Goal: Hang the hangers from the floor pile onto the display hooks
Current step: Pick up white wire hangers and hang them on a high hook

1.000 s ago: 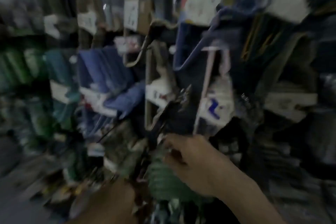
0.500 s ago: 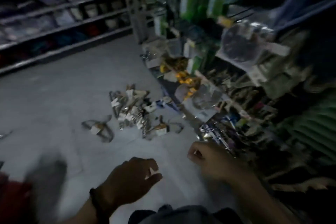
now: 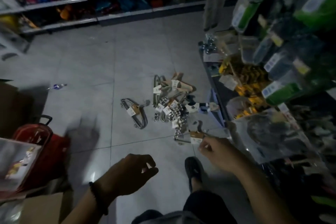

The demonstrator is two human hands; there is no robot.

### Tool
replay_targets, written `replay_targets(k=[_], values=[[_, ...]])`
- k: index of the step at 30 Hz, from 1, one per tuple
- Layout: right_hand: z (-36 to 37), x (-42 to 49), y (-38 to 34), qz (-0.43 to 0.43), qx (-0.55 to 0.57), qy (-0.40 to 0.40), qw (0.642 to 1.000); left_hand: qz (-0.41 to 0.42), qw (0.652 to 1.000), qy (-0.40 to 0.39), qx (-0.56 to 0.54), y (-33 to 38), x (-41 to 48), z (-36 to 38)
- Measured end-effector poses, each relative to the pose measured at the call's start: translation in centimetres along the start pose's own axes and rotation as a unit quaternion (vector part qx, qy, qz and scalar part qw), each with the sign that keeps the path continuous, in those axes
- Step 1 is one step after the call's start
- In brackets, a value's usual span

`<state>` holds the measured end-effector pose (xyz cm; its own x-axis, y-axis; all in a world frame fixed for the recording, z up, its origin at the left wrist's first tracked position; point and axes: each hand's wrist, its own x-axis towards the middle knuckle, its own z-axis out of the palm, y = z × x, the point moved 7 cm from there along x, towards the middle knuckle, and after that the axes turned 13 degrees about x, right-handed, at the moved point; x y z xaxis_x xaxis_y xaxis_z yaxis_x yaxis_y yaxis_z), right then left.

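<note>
A pile of hangers point(image 3: 171, 103) with paper tags lies on the grey tiled floor, beside the base of the display rack point(image 3: 272, 82) on the right. One grey bundle of hangers point(image 3: 135, 112) lies apart to the left of the pile. Another tagged bundle point(image 3: 192, 137) lies nearest me. My right hand point(image 3: 218, 152) hovers just right of that bundle, fingers loosely curled, holding nothing. My left hand point(image 3: 131, 174) hangs lower and to the left over the bare floor, fingers loosely curled and empty. The hooks on the rack are hidden behind hanging packaged goods.
A red wheeled bag point(image 3: 41, 145) and a cardboard box point(image 3: 41, 207) stand at my left. Shelving point(image 3: 91, 2) runs along the far side of the aisle. My shoe point(image 3: 193, 169) is on the floor below the pile. A small blue item point(image 3: 57, 86) lies on the floor at left.
My view swung from the display rack down to the floor pile. My right hand came away from the rack and lowered toward the nearest hanger bundle; the left hand came into view.
</note>
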<state>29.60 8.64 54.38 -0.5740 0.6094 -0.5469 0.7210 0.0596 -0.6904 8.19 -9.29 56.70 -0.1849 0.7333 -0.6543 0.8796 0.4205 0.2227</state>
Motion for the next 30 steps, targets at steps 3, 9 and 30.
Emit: replay_targets(k=[3, 9, 30], values=[[-2.5, 8.1, -2.1, -0.002, -0.032, -0.034, 0.999, -0.035, 0.999, 0.021, -0.021, -1.7, 5.0, -4.0], [-1.5, 22.3, -10.3, -0.02, -0.058, -0.112, 0.992, -0.077, 0.993, 0.023, -0.088, -8.9, 12.0, -10.2], [30.4, 82.4, -5.0, 0.225, 0.11, -0.069, 0.966, -0.199, 0.945, -0.109, -0.235, -55.8, 65.0, 4.7]])
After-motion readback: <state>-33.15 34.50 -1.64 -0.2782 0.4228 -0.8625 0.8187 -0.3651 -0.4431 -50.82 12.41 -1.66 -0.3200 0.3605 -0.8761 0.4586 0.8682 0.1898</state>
